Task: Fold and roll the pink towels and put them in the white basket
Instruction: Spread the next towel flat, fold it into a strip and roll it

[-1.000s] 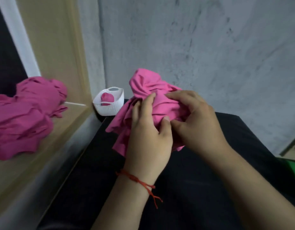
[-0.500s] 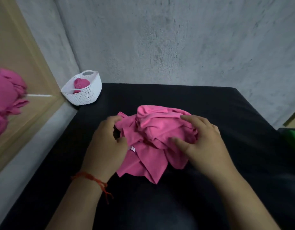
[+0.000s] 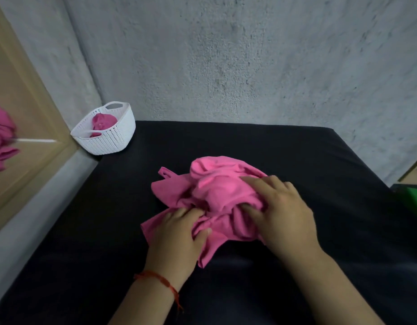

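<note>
The grey wall (image 3: 249,55) fills the top of your view; below it the black desk (image 3: 296,160) takes up most of the rest; on your left a tan wooden ledge (image 3: 27,127) holds a blurry heap of more pink cloth (image 3: 1,141); in the middle of the desk lies the pink towel (image 3: 216,191), all bunched up and not folded; your right hand (image 3: 280,212) lies flat on its right side with the grip spread wide and pinching nothing; your left hand (image 3: 179,235) has its grip closed on a fold at the near left edge; the white basket (image 3: 113,139) stands at the far left corner, well apart; one rolled pink towel (image 3: 102,120) sits inside it; a red string (image 3: 160,280) circles your left wrist.
</note>
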The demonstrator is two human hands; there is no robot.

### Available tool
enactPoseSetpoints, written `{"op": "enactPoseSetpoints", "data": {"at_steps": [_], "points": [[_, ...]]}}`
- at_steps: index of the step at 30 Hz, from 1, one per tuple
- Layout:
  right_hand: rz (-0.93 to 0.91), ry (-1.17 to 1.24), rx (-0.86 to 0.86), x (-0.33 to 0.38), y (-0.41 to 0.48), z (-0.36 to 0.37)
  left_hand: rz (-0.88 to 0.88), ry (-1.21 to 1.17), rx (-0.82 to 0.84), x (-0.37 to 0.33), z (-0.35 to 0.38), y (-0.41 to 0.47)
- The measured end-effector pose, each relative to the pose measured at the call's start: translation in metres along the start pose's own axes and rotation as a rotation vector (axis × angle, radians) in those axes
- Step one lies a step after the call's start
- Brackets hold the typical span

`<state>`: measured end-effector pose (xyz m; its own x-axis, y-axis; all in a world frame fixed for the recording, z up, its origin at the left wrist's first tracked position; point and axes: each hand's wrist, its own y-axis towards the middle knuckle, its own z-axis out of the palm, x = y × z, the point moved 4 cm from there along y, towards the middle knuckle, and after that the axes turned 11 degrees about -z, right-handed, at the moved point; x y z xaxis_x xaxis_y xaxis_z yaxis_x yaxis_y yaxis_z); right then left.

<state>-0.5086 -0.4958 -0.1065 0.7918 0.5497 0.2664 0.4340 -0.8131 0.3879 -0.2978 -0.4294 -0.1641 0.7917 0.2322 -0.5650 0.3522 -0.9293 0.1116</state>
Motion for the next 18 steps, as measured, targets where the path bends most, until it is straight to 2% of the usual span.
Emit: {"op": "enactPoseSetpoints", "data": {"at_steps": [2,4,6,8,10,11,14,18], "points": [[0.114,0.317,-0.177,-0.015,-0.001,-0.008,-0.044,-0.141,0.025,-0.002,-0.014,-0.001],[0.318,0.811,-0.39,-0.032,-0.001,-0.015,-0.076,-0.165,0.055,-0.004,-0.028,-0.003],[0.461,1.26,-0.468,-0.042,0.0,-0.017,-0.074,-0.156,0.032,-0.005,-0.043,-0.004],[0.503,1.471,-0.501,-0.053,0.004,-0.016,-0.074,-0.15,0.024,-0.007,-0.056,-0.005],[0.591,1.667,-0.533,-0.061,0.003,-0.009,-0.041,-0.134,0.093,-0.008,-0.062,-0.006],[0.643,1.676,-0.522,-0.065,0.001,-0.005,-0.008,-0.139,0.163,-0.01,-0.061,-0.008],[0.763,1.42,-0.371,-0.079,-0.012,0.011,0.116,-0.193,0.449,-0.019,-0.052,-0.014],[0.738,1.293,-0.183,-0.073,-0.017,0.014,0.145,-0.204,0.893,-0.034,-0.035,-0.034]]}}
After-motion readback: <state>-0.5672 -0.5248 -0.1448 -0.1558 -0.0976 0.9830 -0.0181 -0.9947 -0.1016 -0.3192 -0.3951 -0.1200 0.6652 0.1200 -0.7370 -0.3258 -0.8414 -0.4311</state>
